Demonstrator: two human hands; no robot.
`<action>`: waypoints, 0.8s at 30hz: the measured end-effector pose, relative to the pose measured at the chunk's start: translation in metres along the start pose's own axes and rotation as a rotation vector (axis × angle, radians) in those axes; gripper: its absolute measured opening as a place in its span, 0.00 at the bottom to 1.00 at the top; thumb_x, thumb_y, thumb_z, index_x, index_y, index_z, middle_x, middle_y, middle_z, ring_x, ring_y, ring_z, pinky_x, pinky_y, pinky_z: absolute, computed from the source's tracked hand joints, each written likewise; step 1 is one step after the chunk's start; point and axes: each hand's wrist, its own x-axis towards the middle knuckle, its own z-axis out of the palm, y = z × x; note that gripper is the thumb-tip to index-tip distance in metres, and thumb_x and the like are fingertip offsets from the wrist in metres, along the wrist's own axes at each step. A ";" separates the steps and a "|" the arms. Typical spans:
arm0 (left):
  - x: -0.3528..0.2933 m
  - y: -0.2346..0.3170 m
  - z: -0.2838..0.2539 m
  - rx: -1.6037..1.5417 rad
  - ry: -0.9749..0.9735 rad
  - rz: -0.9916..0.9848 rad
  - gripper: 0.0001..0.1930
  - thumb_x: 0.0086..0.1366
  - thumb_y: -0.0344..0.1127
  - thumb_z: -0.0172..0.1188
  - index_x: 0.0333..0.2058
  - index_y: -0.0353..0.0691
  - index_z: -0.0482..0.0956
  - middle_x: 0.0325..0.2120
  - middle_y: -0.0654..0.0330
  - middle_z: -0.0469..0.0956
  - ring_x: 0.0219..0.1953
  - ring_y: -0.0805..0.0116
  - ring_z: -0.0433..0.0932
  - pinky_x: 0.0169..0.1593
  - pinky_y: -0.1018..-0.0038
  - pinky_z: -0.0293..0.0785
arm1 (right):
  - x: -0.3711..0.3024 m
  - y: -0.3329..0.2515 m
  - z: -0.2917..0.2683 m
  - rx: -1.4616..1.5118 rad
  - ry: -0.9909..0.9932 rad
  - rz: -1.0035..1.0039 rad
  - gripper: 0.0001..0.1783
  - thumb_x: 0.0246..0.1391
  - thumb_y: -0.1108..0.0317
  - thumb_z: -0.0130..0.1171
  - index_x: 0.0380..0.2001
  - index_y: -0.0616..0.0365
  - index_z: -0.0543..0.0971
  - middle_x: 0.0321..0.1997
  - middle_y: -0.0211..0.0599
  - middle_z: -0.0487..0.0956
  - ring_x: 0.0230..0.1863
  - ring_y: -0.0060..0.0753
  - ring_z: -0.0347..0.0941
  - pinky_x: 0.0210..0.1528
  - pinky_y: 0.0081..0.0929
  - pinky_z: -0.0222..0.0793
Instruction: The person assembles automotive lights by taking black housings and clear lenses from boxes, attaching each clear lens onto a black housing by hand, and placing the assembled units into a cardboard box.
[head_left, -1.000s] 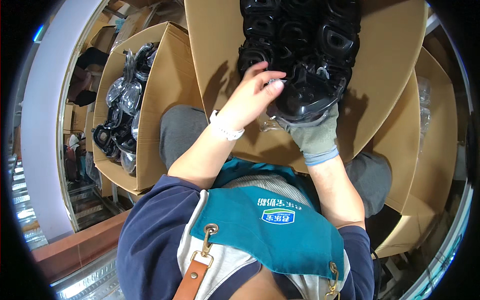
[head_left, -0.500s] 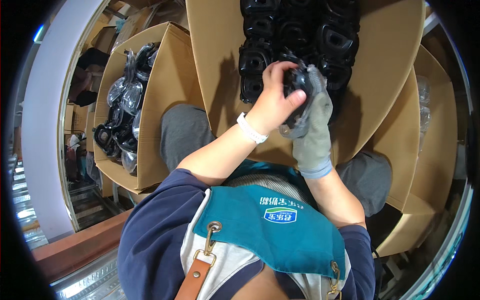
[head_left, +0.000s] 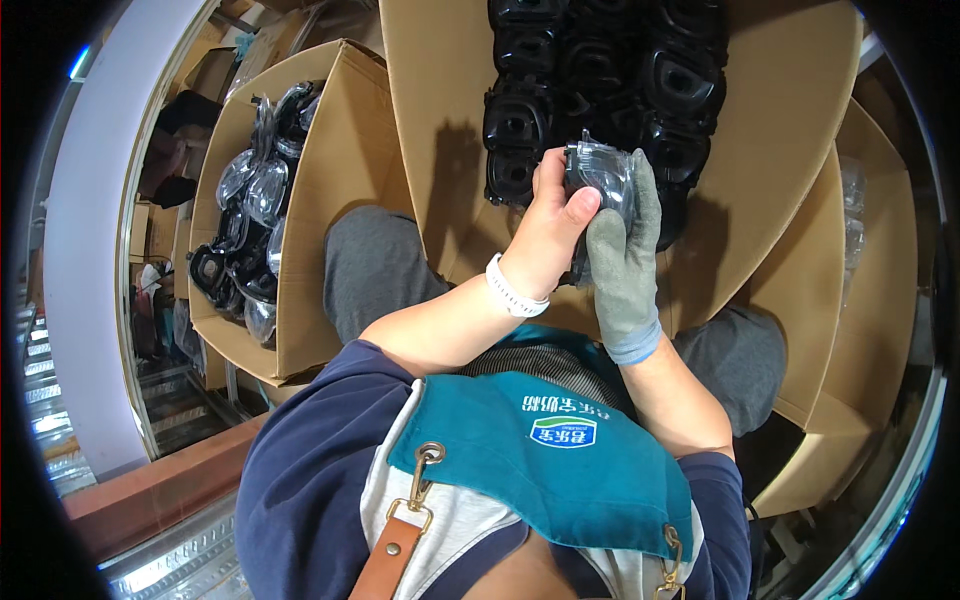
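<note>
Between my two hands is a lamp (head_left: 606,170) with a clear, curved lens and a dark body, lens now facing up. My bare left hand (head_left: 540,222), with a white wristband, grips its left side, thumb over the lens edge. On the lamp's right side my right hand (head_left: 626,265), in a grey-green glove, closes round it with thumb and fingers. Both hands are over the near part of a large cardboard box (head_left: 790,120). Inside that box stand rows of black lamp housings (head_left: 678,85) with oval openings, just beyond my hands.
To the left, a cardboard box (head_left: 335,190) holds several lamps with clear lenses and black bodies (head_left: 266,192). Another cardboard box (head_left: 808,310) on the right has clear plastic pieces (head_left: 851,212) near its far side. My knees flank the large box. A reddish-brown beam (head_left: 170,490) runs at lower left.
The lamp has been turned so its clear lens shows upward. My left thumb now lies over the lens edge, and my gloved right thumb has come round to the near side.
</note>
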 end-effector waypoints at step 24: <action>0.015 -0.007 0.013 -0.379 0.427 -0.038 0.21 0.72 0.48 0.38 0.40 0.37 0.74 0.33 0.59 0.78 0.37 0.66 0.75 0.45 0.69 0.70 | 0.031 -0.014 -0.009 -0.133 0.104 -0.125 0.48 0.42 0.65 0.71 0.62 0.65 0.56 0.53 0.43 0.68 0.54 0.30 0.65 0.57 0.28 0.64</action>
